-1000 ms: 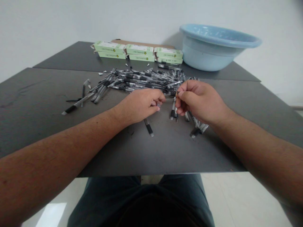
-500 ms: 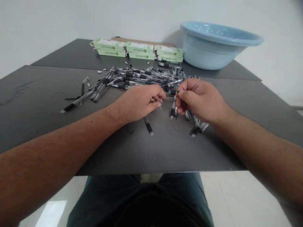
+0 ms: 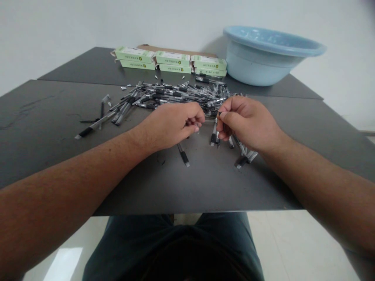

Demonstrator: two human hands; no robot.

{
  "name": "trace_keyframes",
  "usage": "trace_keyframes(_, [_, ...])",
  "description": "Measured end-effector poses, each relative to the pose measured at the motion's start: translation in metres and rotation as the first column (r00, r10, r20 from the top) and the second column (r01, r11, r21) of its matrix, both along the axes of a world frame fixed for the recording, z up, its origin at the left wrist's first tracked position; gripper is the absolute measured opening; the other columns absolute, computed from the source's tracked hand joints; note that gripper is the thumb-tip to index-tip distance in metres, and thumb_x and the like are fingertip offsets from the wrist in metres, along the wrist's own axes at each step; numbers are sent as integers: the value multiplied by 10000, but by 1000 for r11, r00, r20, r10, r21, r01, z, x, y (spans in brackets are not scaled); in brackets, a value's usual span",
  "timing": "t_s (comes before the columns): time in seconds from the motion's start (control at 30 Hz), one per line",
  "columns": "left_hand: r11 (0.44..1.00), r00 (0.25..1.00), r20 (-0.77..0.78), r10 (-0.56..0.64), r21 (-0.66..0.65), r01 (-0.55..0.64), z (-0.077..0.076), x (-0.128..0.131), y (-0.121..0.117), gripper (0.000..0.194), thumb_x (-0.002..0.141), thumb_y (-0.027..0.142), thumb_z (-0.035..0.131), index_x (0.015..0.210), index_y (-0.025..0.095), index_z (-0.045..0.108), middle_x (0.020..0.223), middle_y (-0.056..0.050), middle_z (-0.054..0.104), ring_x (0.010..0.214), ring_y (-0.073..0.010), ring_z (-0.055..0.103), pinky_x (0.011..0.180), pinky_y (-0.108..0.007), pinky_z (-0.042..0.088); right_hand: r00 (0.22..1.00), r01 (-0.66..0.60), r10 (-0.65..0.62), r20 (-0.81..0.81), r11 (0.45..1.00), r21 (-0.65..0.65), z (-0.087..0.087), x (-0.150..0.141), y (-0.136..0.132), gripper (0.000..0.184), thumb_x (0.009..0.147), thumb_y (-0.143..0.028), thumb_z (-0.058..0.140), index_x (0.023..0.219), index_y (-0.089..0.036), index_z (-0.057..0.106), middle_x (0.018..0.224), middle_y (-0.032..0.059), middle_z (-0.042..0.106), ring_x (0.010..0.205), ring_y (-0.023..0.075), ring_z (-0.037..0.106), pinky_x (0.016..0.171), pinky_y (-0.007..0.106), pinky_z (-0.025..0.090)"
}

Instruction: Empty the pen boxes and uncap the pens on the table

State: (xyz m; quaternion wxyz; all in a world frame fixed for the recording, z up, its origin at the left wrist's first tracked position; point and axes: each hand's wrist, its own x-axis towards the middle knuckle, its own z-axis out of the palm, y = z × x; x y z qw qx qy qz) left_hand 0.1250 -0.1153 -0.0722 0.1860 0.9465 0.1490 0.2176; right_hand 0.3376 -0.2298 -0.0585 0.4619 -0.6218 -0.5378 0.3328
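My left hand (image 3: 183, 123) is closed, thumb and fingers curled together above the table. Something small and pale shows at its fingertips, too little of it to name. Across a narrow gap, my right hand (image 3: 249, 123) pinches a small dark piece (image 3: 218, 114) with a brownish edge between thumb and index finger; the rest of it is hidden. Behind both hands lies a heap of clear pens (image 3: 178, 93) with black grips. One single pen (image 3: 184, 156) lies below my left hand, and several loose pens (image 3: 243, 154) lie beneath my right hand.
Green-and-white boxes (image 3: 172, 62) stand stacked in pairs at the back. A large light-blue basin (image 3: 258, 64) is at the back right. More pens (image 3: 90, 128) stick out of the heap at left. The grey table (image 3: 199, 191) has its front edge above my legs.
Hardly anything differs. Both hands keep almost the same place and the same closed grip; the view has shifted very slightly.
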Motion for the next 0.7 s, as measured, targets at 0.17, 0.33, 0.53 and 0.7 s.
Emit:
trace_keyframes(0.17, [991, 998, 56, -25, -128, 32, -2, -1, -1, 196, 881, 138, 679, 1057, 209, 728, 972, -2, 812, 929, -184, 784, 912, -323, 591, 1000, -9, 8, 21, 1000, 20, 0, 0, -1, 163, 939, -243, 746, 842, -257, 617, 651, -3, 719, 506, 157, 675, 468, 264, 530])
trace_keyframes(0.33, [890, 974, 222, 38, -451, 68, -11, 3, -2, 259, 833, 132, 746, 1077, 201, 692, 977, -18, 810, 909, -186, 797, 858, -330, 638, 999, -11, 10, 37, 1000, 14, -1, 1, -1, 123, 936, -224, 727, 859, -251, 634, 664, 2, 720, 517, 165, 681, 480, 279, 547])
trace_keyframes(0.53, [728, 952, 285, 115, -676, 114, -13, 9, -6, 303, 764, 86, 788, 1023, 190, 670, 950, -35, 802, 853, -175, 783, 744, -303, 659, 998, -29, 27, 55, 999, 25, -4, 3, 2, 179, 969, -202, 676, 1142, -223, 720, 757, 11, 762, 609, 174, 731, 554, 295, 605])
trace_keyframes(0.7, [674, 940, 304, 155, -728, 124, -13, 11, -7, 303, 761, 63, 787, 1012, 177, 660, 926, -26, 778, 779, -143, 748, 687, -276, 658, 997, -51, 50, 51, 998, 23, -8, 3, 4, 137, 942, -155, 635, 1044, -235, 679, 798, 13, 771, 668, 176, 756, 606, 300, 627])
